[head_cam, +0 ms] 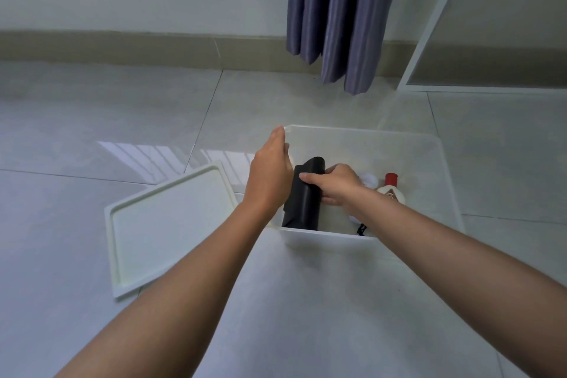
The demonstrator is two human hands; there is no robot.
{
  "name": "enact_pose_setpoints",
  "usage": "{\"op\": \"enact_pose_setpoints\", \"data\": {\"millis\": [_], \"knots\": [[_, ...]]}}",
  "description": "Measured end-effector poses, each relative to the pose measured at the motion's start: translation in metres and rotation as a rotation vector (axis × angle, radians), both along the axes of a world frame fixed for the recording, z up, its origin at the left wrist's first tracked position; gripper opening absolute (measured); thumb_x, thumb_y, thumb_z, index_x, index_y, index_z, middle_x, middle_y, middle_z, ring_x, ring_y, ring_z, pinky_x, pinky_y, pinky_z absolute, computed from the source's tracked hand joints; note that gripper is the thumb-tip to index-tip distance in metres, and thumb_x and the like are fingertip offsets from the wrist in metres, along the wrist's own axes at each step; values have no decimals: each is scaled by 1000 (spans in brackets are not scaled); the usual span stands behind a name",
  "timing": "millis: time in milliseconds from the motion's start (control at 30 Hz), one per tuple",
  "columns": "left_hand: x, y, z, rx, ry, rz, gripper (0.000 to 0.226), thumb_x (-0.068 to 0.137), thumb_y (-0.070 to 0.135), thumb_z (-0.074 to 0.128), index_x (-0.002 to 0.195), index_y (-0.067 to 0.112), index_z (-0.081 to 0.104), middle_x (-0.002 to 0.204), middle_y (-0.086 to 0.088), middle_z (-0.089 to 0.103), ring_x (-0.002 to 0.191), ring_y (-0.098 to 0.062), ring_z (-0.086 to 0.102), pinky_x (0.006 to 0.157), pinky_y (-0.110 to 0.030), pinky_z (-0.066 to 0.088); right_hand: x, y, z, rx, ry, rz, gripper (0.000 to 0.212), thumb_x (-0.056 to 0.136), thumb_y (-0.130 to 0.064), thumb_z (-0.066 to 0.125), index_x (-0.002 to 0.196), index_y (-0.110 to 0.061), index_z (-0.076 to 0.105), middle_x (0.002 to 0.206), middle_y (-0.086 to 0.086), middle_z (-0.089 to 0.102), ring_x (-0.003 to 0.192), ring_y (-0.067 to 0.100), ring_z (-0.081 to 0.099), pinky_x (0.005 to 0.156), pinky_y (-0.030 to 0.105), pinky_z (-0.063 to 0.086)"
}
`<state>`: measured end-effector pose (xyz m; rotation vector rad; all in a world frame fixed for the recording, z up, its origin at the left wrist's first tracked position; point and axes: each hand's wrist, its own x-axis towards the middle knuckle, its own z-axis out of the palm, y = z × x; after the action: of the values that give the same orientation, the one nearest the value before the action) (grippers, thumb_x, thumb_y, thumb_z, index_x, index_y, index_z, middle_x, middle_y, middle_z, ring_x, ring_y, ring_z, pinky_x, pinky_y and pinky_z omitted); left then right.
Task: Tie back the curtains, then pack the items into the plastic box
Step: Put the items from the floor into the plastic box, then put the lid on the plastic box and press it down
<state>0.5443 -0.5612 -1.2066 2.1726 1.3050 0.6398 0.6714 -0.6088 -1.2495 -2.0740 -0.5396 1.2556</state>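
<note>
Translucent white plastic, thin-walled and rectangular: the plastic box (362, 242) stands open on the floor in the head view, its only view, and I log its contents from there.

Item one, a black pouch (302, 204), matte and smooth, long with rounded ends, standing on end against the box's left inner wall. My right hand (336, 186) is clamped on it, thumb across its front face, fingers wrapped behind its right edge. My left hand (270, 176) lies flat against the pouch's left side by the box's left rim, fingers together and extended toward the far corner; whether it actually grips anything I cannot tell.

Item two, a bottle (392, 189) with a red cap and pale rounded body, lying near the right wall inside the box.

Item three, a small white round object (368, 178) just beside the bottle, partly hidden by my right hand.

Item four, a black cord (362, 228) low against the near wall; detail too small to read.

Box lid (171, 230), cream plastic, flat with a raised rim, lying on the floor just left of the box.

Floor (92, 120): large glossy pale tiles with thin grout lines and window reflections. Beige skirting runs below a white wall. Curtain (337, 15), blue-grey pleated fabric, hangs loose beyond the box, its hem clear of the floor.
</note>
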Motion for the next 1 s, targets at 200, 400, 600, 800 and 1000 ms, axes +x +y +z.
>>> {"op": "enact_pose_setpoints", "data": {"millis": [200, 400, 600, 800, 1000], "knots": [[0, 1, -2, 1, -25, 4, 34, 101, 13, 33, 133, 8, 43, 104, -9, 62, 92, -28, 58, 73, -30, 41, 4, -3, 6, -20, -24, 36, 58, 61, -55, 74, 91, -6, 65, 79, 6, 66, 75, 23, 68, 82, 45, 58], [-2, 1, 1, -63, -87, -30, 38, 103, 27, 31, 132, 8, 45, 115, -8, 60, 109, -26, 55, 81, -28, 39, -2, 0, 43, 102, -78, -71, 49, 79, -42, 68, 119, -17, 54, 113, 3, 61, 101, 23, 62, 79, 37, 55], [-32, 13, 7, -181, -302, 209, 51, 103, 40, 27, 141, 10, 42, 144, -4, 46, 134, -17, 40, 109, -27, 29, -31, 22, 132, 425, -371, 72, 33, 88, -33, 60, 118, -20, 54, 101, -4, 58, 94, 15, 57, 84, 31, 47], [-123, 35, -19, -134, -225, 558, 44, 102, 36, 25, 116, 7, 56, 120, -12, 61, 114, -29, 53, 96, -36, 39, -116, 71, 141, 466, -390, 292, 34, 86, -29, 58, 118, -19, 53, 109, 2, 63, 105, 23, 58, 90, 32, 46], [-208, 32, -56, -243, 62, 726, 54, 102, 38, 27, 141, 3, 37, 149, -17, 35, 138, -34, 30, 114, -43, 24, -185, 72, 68, 222, -331, 471, 56, 86, -31, 56, 135, -11, 38, 136, 15, 47, 124, 33, 46, 98, 35, 41]]}}
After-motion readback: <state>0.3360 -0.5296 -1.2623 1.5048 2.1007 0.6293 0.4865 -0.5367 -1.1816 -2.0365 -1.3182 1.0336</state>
